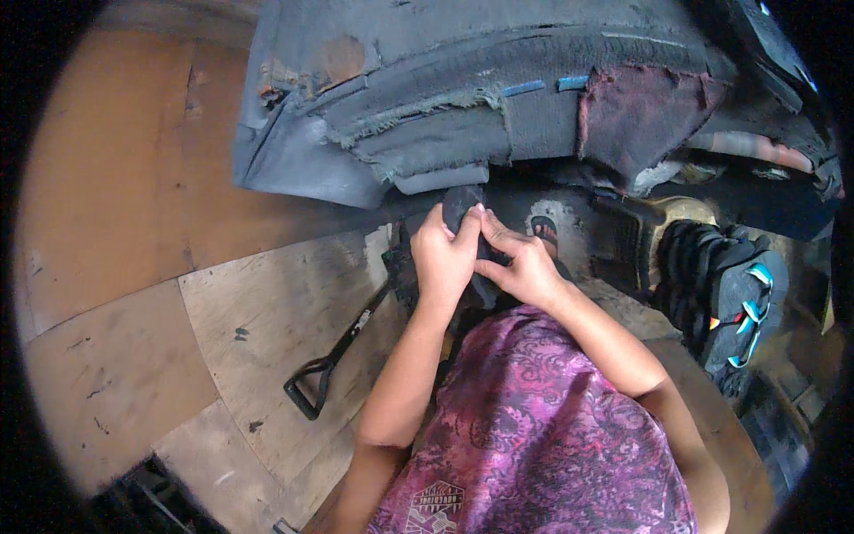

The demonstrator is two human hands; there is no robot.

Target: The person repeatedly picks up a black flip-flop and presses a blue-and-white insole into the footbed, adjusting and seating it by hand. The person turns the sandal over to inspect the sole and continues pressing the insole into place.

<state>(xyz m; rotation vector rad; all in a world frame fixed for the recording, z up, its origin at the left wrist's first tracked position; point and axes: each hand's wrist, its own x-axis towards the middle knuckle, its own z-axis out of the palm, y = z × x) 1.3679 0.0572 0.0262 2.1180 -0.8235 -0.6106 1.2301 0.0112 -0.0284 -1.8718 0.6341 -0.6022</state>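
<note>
In front of my body, both hands come together around a dark flat piece point(463, 198) with a rounded upper end. It resembles a sandal sole, but its lower part is hidden by my fingers and lost in shadow. My left hand point(443, 252) grips its left side, with thumb and fingertips near the top. From the right, my right hand point(523, 261) closes on it in a pinch, its fingertips touching those of the left hand. Just beyond the hands hangs the frayed cloth edge of a padded bench point(427, 142).
At the right, a stack of black flip-flops point(743, 298) with blue straps stands beside a worn chair point(680, 214). A black D-shaped handle point(311, 387) on a shaft leans at my left, over wooden floor panels point(116, 383). A sandalled foot point(544, 233) shows beyond my right hand.
</note>
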